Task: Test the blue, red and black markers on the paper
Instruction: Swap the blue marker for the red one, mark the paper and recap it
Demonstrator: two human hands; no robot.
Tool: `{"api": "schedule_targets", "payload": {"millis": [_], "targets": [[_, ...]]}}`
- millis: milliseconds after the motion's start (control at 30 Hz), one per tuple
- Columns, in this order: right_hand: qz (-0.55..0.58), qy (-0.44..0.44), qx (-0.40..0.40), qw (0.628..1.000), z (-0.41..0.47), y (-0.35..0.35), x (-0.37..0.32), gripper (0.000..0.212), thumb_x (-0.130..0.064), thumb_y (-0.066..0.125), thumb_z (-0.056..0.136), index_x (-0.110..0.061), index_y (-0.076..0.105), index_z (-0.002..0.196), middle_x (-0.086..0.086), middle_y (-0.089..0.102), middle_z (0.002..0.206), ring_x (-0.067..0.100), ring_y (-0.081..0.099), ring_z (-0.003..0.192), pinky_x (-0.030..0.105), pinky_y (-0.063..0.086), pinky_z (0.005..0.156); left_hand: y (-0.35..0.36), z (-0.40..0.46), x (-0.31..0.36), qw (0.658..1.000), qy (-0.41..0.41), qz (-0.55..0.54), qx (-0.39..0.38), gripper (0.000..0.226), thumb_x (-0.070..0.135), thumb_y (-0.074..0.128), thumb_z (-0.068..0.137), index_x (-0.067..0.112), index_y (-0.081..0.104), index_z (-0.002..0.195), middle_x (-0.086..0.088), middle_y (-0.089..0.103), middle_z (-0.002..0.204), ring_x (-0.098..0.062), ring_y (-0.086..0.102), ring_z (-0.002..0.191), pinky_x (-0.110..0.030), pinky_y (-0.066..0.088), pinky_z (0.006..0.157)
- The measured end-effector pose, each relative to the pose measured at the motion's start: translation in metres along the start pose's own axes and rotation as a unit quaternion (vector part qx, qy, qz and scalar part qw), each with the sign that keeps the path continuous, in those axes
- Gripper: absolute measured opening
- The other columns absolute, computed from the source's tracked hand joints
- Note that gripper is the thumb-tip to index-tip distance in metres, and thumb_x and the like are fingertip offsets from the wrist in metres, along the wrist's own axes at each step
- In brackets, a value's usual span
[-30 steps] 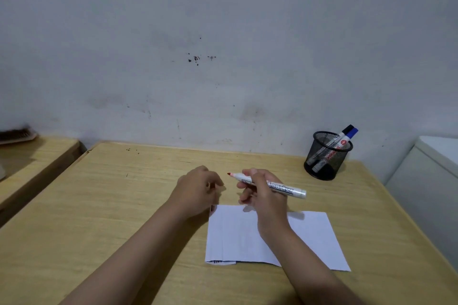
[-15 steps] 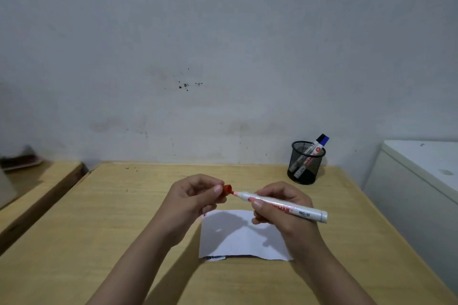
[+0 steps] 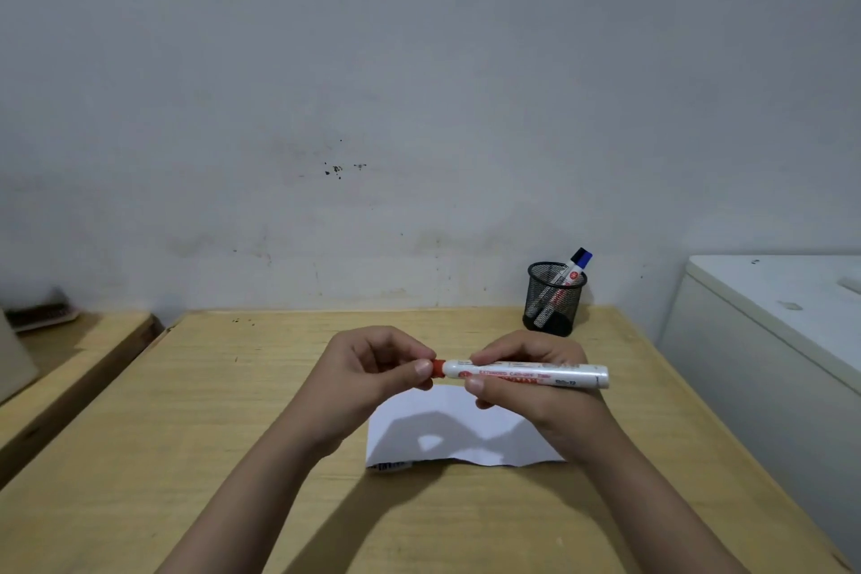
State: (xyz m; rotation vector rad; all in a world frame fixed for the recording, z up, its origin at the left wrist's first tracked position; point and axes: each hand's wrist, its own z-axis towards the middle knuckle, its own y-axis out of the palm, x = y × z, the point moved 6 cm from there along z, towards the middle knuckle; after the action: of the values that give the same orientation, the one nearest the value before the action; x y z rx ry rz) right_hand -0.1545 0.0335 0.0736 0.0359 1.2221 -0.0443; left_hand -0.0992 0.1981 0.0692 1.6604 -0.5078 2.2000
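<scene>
I hold the red marker [image 3: 526,375] level above the white paper [image 3: 459,431], which lies on the wooden desk [image 3: 242,415]. My right hand [image 3: 531,392] grips the marker's white barrel. My left hand [image 3: 372,371] pinches the red cap [image 3: 438,367], which sits on the marker's left end. At the desk's back right stands a black mesh pen cup [image 3: 554,298] with the blue marker [image 3: 575,268] sticking out and another marker beside it, whose colour I cannot tell.
A white cabinet [image 3: 768,340] stands right of the desk. A second wooden surface [image 3: 70,368] lies to the left, with a flat object at its back. The grey wall rises just behind the desk.
The marker's red tip was bare a second ago; my left hand has brought the red cap onto it. The view has tilted up and both hands have risen above the paper.
</scene>
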Motion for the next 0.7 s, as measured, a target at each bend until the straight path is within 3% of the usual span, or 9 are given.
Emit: {"api": "schedule_targets", "payload": {"millis": [100, 233, 300, 367, 467, 533, 600, 700], "targets": [[0.02, -0.009, 0.02, 1.0, 0.0, 0.0, -0.001, 0.017, -0.001, 0.079, 0.059, -0.016, 0.075, 0.067, 0.003, 0.072, 0.067, 0.02, 0.068, 0.058, 0.026, 0.054, 0.057, 0.002, 0.0, 0.008, 0.999, 0.027, -0.012, 0.022, 0.013, 0.01, 0.07, 0.068, 0.0, 0.07, 0.076, -0.007, 0.072, 0.067, -0.013, 0.065, 0.065, -0.016, 0.049, 0.061], [0.023, -0.025, 0.055, 0.998, 0.001, -0.003, -0.002, 0.024, 0.003, 0.08, 0.062, -0.019, 0.074, 0.066, 0.002, 0.073, 0.065, 0.017, 0.068, 0.058, 0.025, 0.055, 0.058, 0.006, 0.001, 0.011, 0.998, 0.044, -0.01, 0.046, 0.005, 0.002, 0.069, 0.072, 0.001, 0.07, 0.077, -0.003, 0.073, 0.068, -0.013, 0.066, 0.064, -0.017, 0.051, 0.062], [0.034, -0.028, 0.066, 0.997, 0.003, -0.004, -0.002, 0.021, 0.0, 0.079, 0.062, -0.02, 0.073, 0.067, 0.002, 0.072, 0.064, 0.014, 0.068, 0.059, 0.022, 0.054, 0.058, 0.008, 0.0, 0.01, 0.997, 0.046, -0.02, 0.055, 0.008, 0.008, 0.071, 0.069, 0.005, 0.072, 0.076, -0.004, 0.074, 0.069, -0.015, 0.067, 0.065, -0.018, 0.052, 0.063], [0.063, -0.014, 0.064, 0.996, 0.006, -0.002, 0.0, 0.022, -0.009, 0.079, 0.059, -0.017, 0.073, 0.078, 0.004, 0.072, 0.065, 0.015, 0.068, 0.061, 0.023, 0.055, 0.06, 0.008, 0.001, 0.011, 0.995, 0.054, -0.027, 0.083, 0.008, 0.013, 0.071, 0.067, 0.012, 0.074, 0.074, -0.004, 0.074, 0.071, -0.015, 0.067, 0.066, -0.018, 0.052, 0.064], [0.102, 0.046, 0.078, 0.991, 0.012, -0.002, 0.012, 0.034, -0.021, 0.078, 0.059, -0.005, 0.07, 0.088, 0.014, 0.073, 0.072, 0.02, 0.066, 0.06, 0.028, 0.057, 0.06, 0.004, 0.005, 0.011, 0.986, 0.063, -0.018, 0.156, 0.016, 0.003, 0.072, 0.073, 0.018, 0.075, 0.071, 0.0, 0.075, 0.07, -0.013, 0.068, 0.068, -0.017, 0.053, 0.065], [0.033, 0.054, 0.115, 0.991, 0.013, -0.009, 0.018, 0.033, -0.027, 0.081, 0.058, -0.003, 0.069, 0.077, 0.012, 0.071, 0.067, 0.019, 0.063, 0.054, 0.027, 0.056, 0.055, 0.0, 0.009, 0.009, 0.977, 0.065, 0.021, 0.202, 0.018, 0.003, 0.072, 0.074, 0.02, 0.074, 0.07, 0.004, 0.075, 0.068, -0.009, 0.068, 0.067, -0.018, 0.054, 0.066], [-0.12, -0.031, 0.161, 0.979, 0.013, -0.021, 0.01, 0.027, -0.021, 0.087, 0.06, -0.007, 0.068, 0.072, 0.004, 0.069, 0.066, 0.014, 0.062, 0.057, 0.023, 0.054, 0.056, 0.0, 0.013, 0.008, 0.97, 0.072, 0.098, 0.211, 0.013, 0.009, 0.074, 0.074, 0.022, 0.073, 0.07, 0.008, 0.075, 0.072, -0.006, 0.068, 0.068, -0.015, 0.052, 0.067], [-0.36, -0.227, 0.125, 0.896, 0.014, -0.021, -0.005, 0.027, -0.022, 0.082, 0.065, -0.016, 0.068, 0.087, -0.005, 0.069, 0.084, 0.006, 0.061, 0.08, 0.016, 0.048, 0.073, 0.01, 0.021, 0.008, 0.961, 0.09, 0.183, 0.186, 0.012, 0.014, 0.075, 0.073, 0.024, 0.072, 0.069, 0.013, 0.073, 0.073, -0.005, 0.066, 0.068, -0.009, 0.048, 0.064]]}}
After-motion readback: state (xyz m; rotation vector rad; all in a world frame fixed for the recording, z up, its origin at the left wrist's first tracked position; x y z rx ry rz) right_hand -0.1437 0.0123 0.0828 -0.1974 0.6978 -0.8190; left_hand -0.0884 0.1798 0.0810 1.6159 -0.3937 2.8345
